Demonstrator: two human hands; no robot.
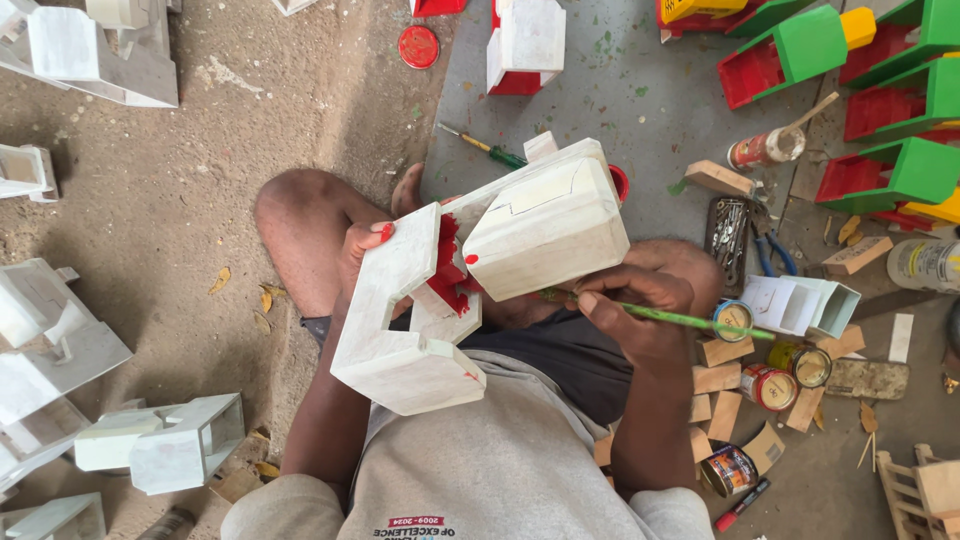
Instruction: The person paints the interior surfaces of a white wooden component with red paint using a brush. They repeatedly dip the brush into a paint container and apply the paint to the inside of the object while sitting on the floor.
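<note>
Your left hand grips the white wooden toy, long axis slanting upper-right; your right hand fingers pinch a green brush above the dirt floor.

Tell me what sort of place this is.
Probably an informal outdoor woodworking and painting spot on bare ground: white primed wooden toy trucks lie about, finished red-and-green ones are lined up, and small paint tins stand among wood offcuts.
</note>
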